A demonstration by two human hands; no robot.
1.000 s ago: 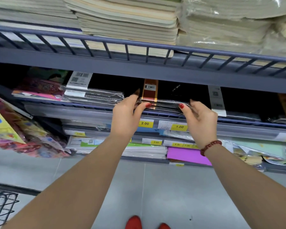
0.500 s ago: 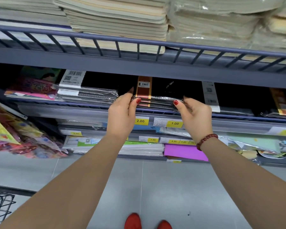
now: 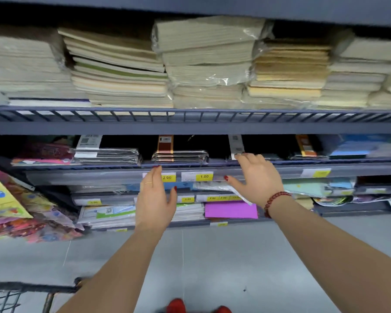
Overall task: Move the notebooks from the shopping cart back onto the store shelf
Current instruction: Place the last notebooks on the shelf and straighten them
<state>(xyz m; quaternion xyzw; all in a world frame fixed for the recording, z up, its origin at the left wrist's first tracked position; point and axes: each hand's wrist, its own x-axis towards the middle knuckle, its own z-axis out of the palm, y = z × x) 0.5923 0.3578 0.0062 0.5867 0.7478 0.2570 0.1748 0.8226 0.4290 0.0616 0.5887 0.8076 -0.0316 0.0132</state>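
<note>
A small stack of plastic-wrapped dark notebooks (image 3: pixel 180 155) with a brown band lies on the middle shelf (image 3: pixel 122 164), free of both hands. My left hand (image 3: pixel 155 199) hovers below and left of it, fingers apart, holding nothing. My right hand (image 3: pixel 254 177) is to the right of the stack at the shelf's front rail, fingers spread and empty; a red bead bracelet is on that wrist. The shopping cart (image 3: pixel 20 292) shows only as a wire corner at the bottom left; its contents are out of sight.
Another wrapped notebook stack (image 3: pixel 106 154) lies left of the placed one. Tall piles of pale exercise books (image 3: pixel 208 64) fill the upper shelf behind a rail. Price tags (image 3: pixel 203 176) line the shelf edge. Lower shelves hold papers and a purple pad (image 3: pixel 230 210). Grey floor below.
Both hands have let go of the wrapped notebook stack and pulled back from it, the left downward, the right to the right. The view has tilted upward, showing more of the upper shelf.
</note>
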